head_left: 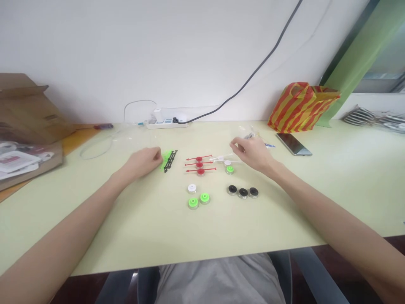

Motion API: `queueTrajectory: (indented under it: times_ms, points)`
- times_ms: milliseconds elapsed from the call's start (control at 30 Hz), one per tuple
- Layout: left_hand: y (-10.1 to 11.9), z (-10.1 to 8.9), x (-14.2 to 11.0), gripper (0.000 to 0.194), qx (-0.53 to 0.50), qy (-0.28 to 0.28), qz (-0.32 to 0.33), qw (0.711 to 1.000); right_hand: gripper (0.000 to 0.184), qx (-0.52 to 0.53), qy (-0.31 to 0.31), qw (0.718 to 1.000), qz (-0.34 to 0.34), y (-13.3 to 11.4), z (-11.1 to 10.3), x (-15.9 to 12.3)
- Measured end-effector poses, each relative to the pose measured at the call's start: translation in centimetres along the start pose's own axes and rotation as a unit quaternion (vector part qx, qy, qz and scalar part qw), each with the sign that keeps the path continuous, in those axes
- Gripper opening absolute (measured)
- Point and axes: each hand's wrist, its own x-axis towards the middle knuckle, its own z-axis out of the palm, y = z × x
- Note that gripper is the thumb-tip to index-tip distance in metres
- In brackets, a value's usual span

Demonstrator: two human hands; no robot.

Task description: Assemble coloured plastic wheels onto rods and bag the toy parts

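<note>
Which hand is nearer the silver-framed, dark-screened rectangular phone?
Right. The right hand is left of the phone, apart from it; the left hand is much farther left, beside bright green plastic pieces.

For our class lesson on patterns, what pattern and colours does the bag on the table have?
The bag has red and yellow stripes, shown in the head view.

white wall (pixel 126 50) behind a pale-yellow table (pixel 148 232)

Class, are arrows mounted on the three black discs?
No, the black discs sit bare; the black arrows lie apart, near the left hand.
</note>
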Motion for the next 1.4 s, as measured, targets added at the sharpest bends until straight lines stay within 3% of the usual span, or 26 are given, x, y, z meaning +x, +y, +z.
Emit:
queueTrajectory:
  times_ms: [233, 367, 533, 633, 700, 900, 1067, 1233, 1400]
  points:
    - [0.6, -0.8, 0.1, 0.012, -0.047, 0.06, -0.024, 0.997, 0.027, -0.002, 0.009, 1.0, 0.009, -0.1, 0.0, 0.0]
    - [1.4, -1.5, 0.1, 0.01, -0.164, 0.106, -0.008, 0.981, 0.028, 0.004, 0.015, 1.0, 0.012, -0.8, -0.1, -0.1]
    - [2.7, -1.8, -0.4, 0.012, -0.32, 0.091, -0.018, 0.943, 0.026, -0.009, -0.011, 1.0, 0.0, -2.7, -0.4, -0.4]
    - [3.1, -1.6, -0.6, 0.014, -0.303, 0.139, -0.03, 0.942, 0.029, -0.017, -0.025, 0.999, -0.014, -3.7, -0.5, -0.7]
    - [3.2, -1.3, -0.5, 0.014, -0.272, 0.151, -0.004, 0.95, 0.031, -0.024, -0.031, 0.999, -0.023, -4.1, -0.6, -0.8]
    - [4.5, -0.5, -0.9, 0.02, -0.169, 0.049, 0.095, 0.98, 0.031, -0.025, -0.045, 0.998, -0.03, -4.0, -0.4, -0.8]
    - [6.3, -0.8, -1.9, 0.026, -0.118, -0.038, 0.154, 0.98, 0.029, -0.034, -0.039, 0.999, -0.016, -3.6, -0.3, -0.7]
    - [7.0, -0.9, -2.4, 0.021, -0.098, -0.045, 0.152, 0.982, 0.029, -0.038, -0.032, 0.999, -0.004, -3.5, -0.3, -0.6]
    - [7.5, -0.9, -2.9, 0.029, -0.058, -0.05, 0.153, 0.985, 0.029, -0.039, -0.037, 0.999, 0.002, -3.3, -0.1, -0.6]
